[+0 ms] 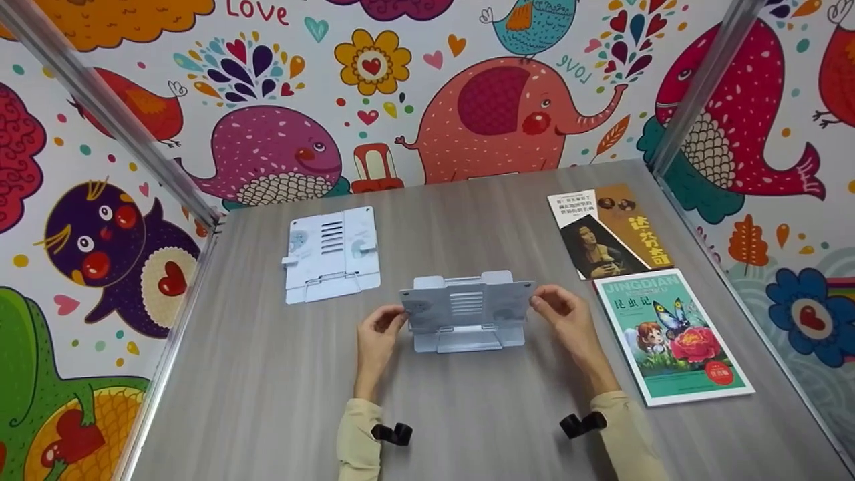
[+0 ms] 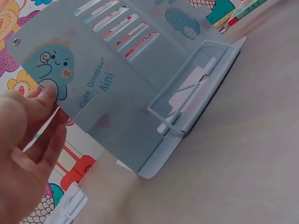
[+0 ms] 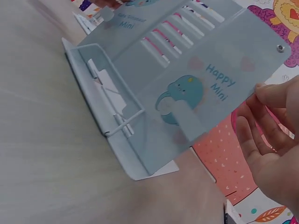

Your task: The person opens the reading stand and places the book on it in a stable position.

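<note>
A pale blue-grey folding book stand stands on the table in front of me, its slotted back panel raised. The left wrist view shows a cartoon dinosaur and a wire page holder on the stand. My left hand pinches the panel's left edge between thumb and fingers. At the opposite edge, my right hand pinches the panel near its upper corner. Thumb and fingertips of the right hand meet at the edge of the stand in the right wrist view.
A second book stand lies folded flat at the back left. On the right lie a yellow-brown book with a portrait and a green-covered children's book. Cartoon-printed walls and metal posts border the wood-grain table.
</note>
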`<state>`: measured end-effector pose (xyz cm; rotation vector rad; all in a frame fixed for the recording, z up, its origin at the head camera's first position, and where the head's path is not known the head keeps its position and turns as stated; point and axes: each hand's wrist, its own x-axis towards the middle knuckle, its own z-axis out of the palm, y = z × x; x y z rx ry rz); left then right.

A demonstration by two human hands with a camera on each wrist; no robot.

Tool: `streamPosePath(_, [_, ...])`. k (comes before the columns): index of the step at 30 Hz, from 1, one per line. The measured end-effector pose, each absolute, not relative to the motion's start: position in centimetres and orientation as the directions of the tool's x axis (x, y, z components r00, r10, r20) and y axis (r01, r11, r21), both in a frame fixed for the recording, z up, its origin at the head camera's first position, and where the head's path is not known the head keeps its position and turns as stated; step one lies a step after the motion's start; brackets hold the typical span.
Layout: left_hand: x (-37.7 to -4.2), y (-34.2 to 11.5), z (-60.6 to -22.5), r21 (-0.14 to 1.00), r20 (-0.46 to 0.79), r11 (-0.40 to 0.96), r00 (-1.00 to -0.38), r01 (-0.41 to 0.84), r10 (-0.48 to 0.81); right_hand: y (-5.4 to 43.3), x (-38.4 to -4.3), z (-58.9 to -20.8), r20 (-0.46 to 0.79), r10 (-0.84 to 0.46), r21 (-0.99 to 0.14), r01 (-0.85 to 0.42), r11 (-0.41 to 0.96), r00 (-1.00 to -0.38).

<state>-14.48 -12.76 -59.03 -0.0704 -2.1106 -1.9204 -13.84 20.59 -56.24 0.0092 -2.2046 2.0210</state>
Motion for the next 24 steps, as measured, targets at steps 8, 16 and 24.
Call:
streamPosePath(8, [-13.6, -12.5, -59.1, 0.964, 0.243, 0.157, -0.950, 0.215, -0.196, 20.5, -14.0, -54.7, 0.165, 0.072, -0.985, -0.160, 0.070, -0.984])
streamPosePath(16, [-11.7, -12.0, -58.0, 0.959, 0.261, 0.156, -0.954, 0.239, -0.147, 20.4, -14.8, -52.1, 0.252, 0.082, -0.966, -0.245, 0.083, -0.964])
streamPosePath(24, [-12.6, -12.1, -61.2, 0.960, 0.246, 0.180, -0.954, 0.216, -0.170, 20.3, -14.8, -51.5, 0.268, 0.081, -0.962, -0.261, 0.086, -0.960])
